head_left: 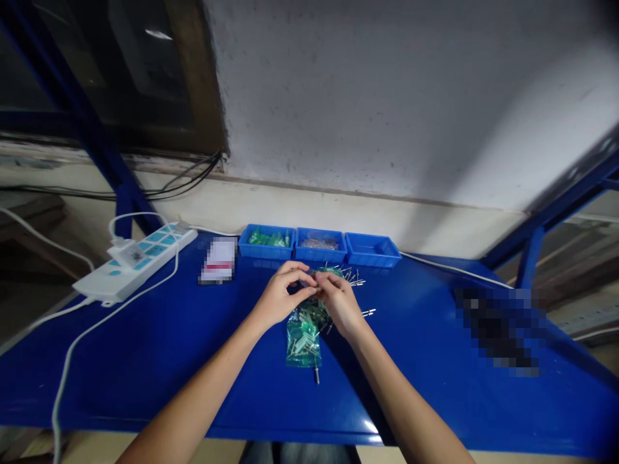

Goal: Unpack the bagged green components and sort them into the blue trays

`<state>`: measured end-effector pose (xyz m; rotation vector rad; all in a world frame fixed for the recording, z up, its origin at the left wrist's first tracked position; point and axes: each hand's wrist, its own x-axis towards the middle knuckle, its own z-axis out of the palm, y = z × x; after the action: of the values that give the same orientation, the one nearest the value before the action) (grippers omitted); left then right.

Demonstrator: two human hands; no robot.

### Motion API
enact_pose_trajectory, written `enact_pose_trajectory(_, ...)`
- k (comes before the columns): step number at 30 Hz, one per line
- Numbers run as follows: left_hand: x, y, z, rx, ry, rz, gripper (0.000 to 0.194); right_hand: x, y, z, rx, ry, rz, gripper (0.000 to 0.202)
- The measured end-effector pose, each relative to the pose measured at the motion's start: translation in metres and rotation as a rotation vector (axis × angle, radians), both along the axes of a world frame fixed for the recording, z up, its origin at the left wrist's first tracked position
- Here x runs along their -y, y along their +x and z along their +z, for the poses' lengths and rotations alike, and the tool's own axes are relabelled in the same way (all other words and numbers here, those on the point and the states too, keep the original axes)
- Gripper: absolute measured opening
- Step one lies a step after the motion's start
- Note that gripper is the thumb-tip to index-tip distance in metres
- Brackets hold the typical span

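My left hand [283, 293] and my right hand [339, 303] meet above the middle of the blue table, fingertips pinched close together. Whatever lies between the fingertips is too small and blurred to make out. Just below them rests a green-tinted clear bag [304, 345] with silvery metal pins inside. One loose pin [317, 375] lies at the bag's lower edge. More metal pins [355, 278] are scattered behind and beside my right hand, some over green plastic.
Three blue bins stand along the back: one with green bags [268, 238], one with small pinkish pieces [319, 243], one bare inside [371, 248]. A white power strip [140, 261] with cables lies left, beside a blurred card [219, 260]. A pixelated dark object [498, 328] lies right.
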<state>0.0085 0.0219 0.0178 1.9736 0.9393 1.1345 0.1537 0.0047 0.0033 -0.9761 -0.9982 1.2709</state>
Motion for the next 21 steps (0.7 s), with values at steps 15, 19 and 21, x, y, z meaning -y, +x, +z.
enact_pose_trajectory(15, -0.003, 0.001, -0.003, 0.175, -0.676, 0.092, 0.054, 0.011, -0.004, 0.005, 0.572, 0.454, -0.211, 0.009)
enact_pose_trajectory(19, -0.002, -0.001, -0.001, 0.359, -0.701, 0.012, 0.033, 0.015, -0.006, 0.008, 0.754, 0.562, -0.209, 0.016)
enact_pose_trajectory(21, -0.003, -0.002, -0.001, 0.390, -0.628, 0.019, 0.026, 0.015, -0.006, 0.007, 0.768, 0.547, -0.220, 0.021)
